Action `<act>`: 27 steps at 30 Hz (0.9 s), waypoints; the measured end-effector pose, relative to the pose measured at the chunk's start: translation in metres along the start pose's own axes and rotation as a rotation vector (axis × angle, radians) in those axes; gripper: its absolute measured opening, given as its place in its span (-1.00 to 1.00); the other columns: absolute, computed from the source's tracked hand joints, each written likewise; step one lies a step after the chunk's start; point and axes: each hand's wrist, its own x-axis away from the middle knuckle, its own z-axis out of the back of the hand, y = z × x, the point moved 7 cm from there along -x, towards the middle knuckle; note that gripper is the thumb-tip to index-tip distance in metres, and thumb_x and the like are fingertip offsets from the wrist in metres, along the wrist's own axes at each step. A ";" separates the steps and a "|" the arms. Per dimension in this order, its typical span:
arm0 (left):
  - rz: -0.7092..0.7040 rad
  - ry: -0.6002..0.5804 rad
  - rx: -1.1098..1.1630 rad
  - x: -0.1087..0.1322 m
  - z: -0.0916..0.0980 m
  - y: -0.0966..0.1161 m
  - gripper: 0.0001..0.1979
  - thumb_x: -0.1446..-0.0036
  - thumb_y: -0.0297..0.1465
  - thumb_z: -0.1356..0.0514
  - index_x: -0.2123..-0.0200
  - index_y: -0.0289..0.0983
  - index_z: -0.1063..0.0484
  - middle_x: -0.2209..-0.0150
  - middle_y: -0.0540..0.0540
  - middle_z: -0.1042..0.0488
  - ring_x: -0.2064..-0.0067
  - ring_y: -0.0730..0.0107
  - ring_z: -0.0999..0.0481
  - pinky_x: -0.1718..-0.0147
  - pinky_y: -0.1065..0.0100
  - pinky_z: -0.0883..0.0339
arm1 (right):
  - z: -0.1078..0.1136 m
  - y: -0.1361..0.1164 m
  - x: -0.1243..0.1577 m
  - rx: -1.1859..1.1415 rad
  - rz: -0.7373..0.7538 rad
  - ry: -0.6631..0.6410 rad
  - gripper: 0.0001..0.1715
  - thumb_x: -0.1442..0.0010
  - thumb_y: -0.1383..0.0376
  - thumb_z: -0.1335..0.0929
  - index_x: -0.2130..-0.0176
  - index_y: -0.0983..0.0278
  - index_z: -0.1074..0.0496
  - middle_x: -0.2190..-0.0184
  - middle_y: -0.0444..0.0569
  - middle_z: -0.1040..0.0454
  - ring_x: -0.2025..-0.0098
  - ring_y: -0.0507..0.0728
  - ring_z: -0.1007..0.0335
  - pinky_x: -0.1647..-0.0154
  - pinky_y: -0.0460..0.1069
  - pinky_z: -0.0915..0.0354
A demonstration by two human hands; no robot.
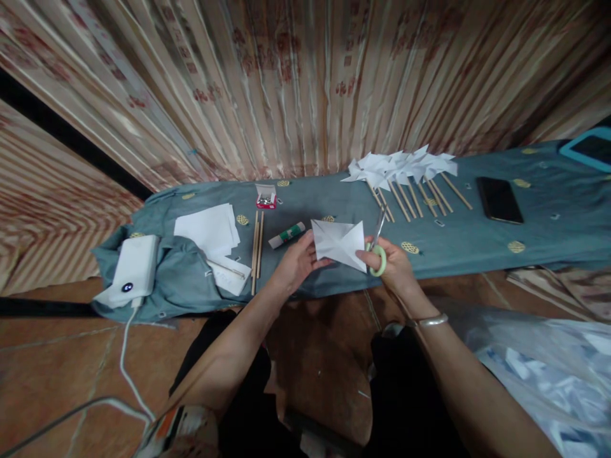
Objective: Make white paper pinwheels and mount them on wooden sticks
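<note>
A creased white paper square (338, 243) is held up between my two hands, over the front edge of the cloth-covered table. My left hand (296, 262) grips its left side, fingers behind the sheet. My right hand (389, 262) pinches the right corner and also holds scissors (379, 259) with light green handles, their blades pointing away from me. Beyond my left hand lies a glue stick (287, 235) with a green label. Past my right hand several paper pinwheels (401, 168) on wooden sticks lie in an overlapping row.
Left of the glue stick are wooden sticks (258, 251), a small red box (266, 197) of metal pieces, white paper sheets (207, 229) and a pen (226, 268). A white power bank (135, 270) has a cable attached. A black phone (499, 200) lies right; a plastic bag (544, 375) stands below.
</note>
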 end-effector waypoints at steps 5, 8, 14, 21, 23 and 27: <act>-0.110 -0.006 -0.112 0.004 -0.014 0.000 -0.56 0.22 -0.21 -0.47 0.24 -0.28 -0.54 0.13 -0.12 -0.58 0.04 0.19 -0.52 0.05 0.26 -0.35 | -0.005 0.001 -0.004 -0.064 0.061 0.125 -0.52 0.34 0.15 -0.56 0.39 0.24 -0.40 0.61 -0.30 -0.32 0.58 -0.06 -0.15 0.52 -0.11 -0.12; -0.172 0.110 -0.178 0.003 -0.010 -0.004 -0.62 0.24 -0.26 -0.47 0.34 -0.33 -0.53 0.26 -0.12 -0.60 0.16 0.23 -0.55 0.06 0.23 -0.36 | -0.018 -0.001 -0.003 -0.057 0.079 0.095 -0.50 0.34 0.15 -0.56 0.38 0.22 -0.40 0.61 -0.31 -0.32 0.57 -0.05 -0.16 0.52 -0.12 -0.14; -0.313 0.294 -0.160 0.001 0.006 0.005 -0.60 0.22 -0.37 -0.42 0.21 -0.30 -0.54 0.14 -0.14 -0.61 0.10 0.23 -0.56 0.01 0.25 -0.37 | -0.042 0.000 0.003 -0.069 0.045 0.012 -0.47 0.33 0.08 -0.58 0.38 0.23 -0.40 0.60 -0.28 -0.34 0.57 -0.04 -0.17 0.53 -0.10 -0.16; -0.429 0.392 -0.171 0.005 0.029 0.039 -0.48 0.28 -0.38 -0.44 0.14 -0.35 -0.54 0.23 -0.18 -0.63 0.21 0.22 -0.59 0.09 0.22 -0.41 | -0.060 0.006 0.029 0.036 -0.024 -0.292 -0.48 0.04 -0.08 -0.48 0.25 0.26 -0.45 0.44 -0.07 -0.54 0.42 0.06 -0.42 0.40 -0.06 -0.31; -0.450 0.394 -0.169 0.006 0.033 0.045 -0.49 0.28 -0.38 -0.44 0.15 -0.35 -0.55 0.23 -0.18 -0.63 0.22 0.24 -0.59 0.09 0.22 -0.41 | -0.068 0.014 0.040 0.091 -0.089 -0.445 -0.45 0.03 -0.10 -0.47 0.23 0.27 -0.47 0.42 -0.05 -0.55 0.40 0.06 -0.43 0.39 -0.06 -0.32; -0.443 0.401 -0.221 0.008 0.035 0.045 -0.55 0.26 -0.37 -0.43 0.20 -0.36 -0.57 0.27 -0.17 -0.63 0.26 0.26 -0.58 0.12 0.23 -0.42 | -0.075 0.024 0.055 0.162 -0.135 -0.609 -0.43 -0.03 -0.11 -0.44 0.18 0.28 -0.49 0.47 -0.07 -0.52 0.43 0.05 -0.41 0.43 -0.07 -0.30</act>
